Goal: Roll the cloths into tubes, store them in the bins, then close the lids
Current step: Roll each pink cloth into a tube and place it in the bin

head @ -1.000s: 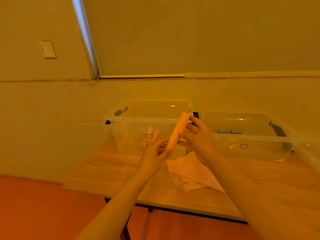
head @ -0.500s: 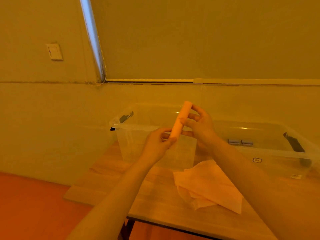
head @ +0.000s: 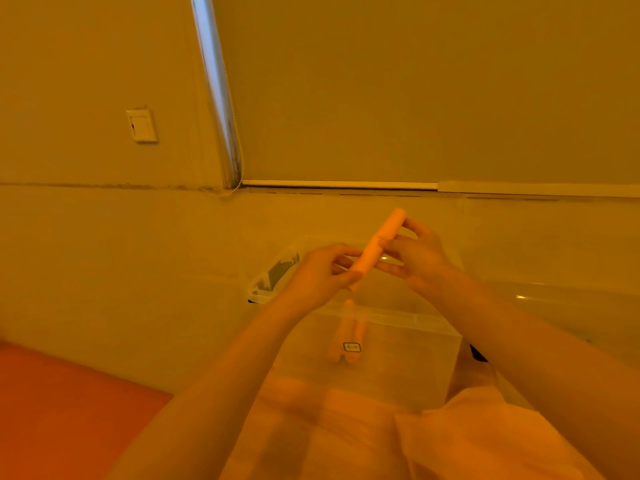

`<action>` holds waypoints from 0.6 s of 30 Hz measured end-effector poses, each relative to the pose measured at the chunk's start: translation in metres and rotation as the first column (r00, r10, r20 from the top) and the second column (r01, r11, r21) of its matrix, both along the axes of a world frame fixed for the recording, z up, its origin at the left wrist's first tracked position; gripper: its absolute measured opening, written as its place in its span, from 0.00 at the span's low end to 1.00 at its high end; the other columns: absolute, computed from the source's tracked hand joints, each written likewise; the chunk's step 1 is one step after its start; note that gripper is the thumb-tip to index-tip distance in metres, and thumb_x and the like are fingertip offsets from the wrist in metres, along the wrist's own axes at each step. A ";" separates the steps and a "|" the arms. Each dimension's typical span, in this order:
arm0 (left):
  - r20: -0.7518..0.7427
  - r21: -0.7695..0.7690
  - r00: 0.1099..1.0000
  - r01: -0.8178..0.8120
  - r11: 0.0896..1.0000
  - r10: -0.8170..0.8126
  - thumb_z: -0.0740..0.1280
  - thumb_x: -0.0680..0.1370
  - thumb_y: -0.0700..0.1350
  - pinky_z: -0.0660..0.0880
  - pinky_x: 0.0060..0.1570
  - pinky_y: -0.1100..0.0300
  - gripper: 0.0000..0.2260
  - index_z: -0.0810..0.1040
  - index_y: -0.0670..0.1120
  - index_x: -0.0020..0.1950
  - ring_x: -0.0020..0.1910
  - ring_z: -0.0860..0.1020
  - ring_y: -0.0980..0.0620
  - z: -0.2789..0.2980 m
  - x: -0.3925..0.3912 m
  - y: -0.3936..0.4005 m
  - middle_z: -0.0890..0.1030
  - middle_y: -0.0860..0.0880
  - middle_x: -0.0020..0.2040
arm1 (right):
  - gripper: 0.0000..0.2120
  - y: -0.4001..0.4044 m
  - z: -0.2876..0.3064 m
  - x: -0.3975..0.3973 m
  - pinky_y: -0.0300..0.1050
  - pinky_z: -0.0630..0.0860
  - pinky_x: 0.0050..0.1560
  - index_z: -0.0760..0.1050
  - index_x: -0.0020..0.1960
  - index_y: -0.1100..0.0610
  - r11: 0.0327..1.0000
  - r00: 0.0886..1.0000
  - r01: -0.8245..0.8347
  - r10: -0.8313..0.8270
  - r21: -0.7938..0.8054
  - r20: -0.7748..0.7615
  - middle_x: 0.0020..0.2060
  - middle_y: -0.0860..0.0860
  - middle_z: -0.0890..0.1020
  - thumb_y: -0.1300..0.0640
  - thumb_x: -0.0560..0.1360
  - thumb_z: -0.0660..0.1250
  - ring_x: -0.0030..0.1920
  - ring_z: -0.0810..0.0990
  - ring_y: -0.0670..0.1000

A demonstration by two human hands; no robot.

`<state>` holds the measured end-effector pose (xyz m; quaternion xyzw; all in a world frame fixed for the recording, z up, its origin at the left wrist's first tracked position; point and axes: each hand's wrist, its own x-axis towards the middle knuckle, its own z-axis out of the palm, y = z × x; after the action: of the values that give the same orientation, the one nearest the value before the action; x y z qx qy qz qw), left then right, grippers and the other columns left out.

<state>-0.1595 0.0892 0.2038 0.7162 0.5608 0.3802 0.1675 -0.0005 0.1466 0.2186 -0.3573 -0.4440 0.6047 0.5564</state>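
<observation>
Both hands pinch a rolled cloth tube above the open clear bin: left hand at its lower end, right hand w/ fingertips round the upper half. Two rolled tubes lie inside; unrolled cloth on table in front.

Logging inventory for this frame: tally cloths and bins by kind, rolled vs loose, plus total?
Rolled cloths: 3, one held in both hands, two lying in the left bin
Loose cloths: 1, on the table
Clear bins: 2, left bin, right bin, only partly in view
Total: 6
</observation>
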 end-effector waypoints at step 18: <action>-0.121 -0.143 0.989 0.071 0.987 -0.089 0.71 0.75 0.37 0.73 0.39 0.74 0.20 0.75 0.48 0.65 0.42 0.75 0.62 -0.024 -0.041 0.097 0.77 0.50 0.56 | 0.28 0.097 -0.077 -0.038 0.61 0.80 0.43 0.68 0.68 0.57 0.956 0.895 -0.031 0.157 -0.292 0.418 0.50 0.61 0.77 0.77 0.73 0.62 0.47 0.78 0.57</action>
<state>-0.2004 0.1860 0.1795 0.7476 0.5661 0.2869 0.1958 -0.0388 0.2432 0.1418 -0.5360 -0.4851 0.5916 0.3570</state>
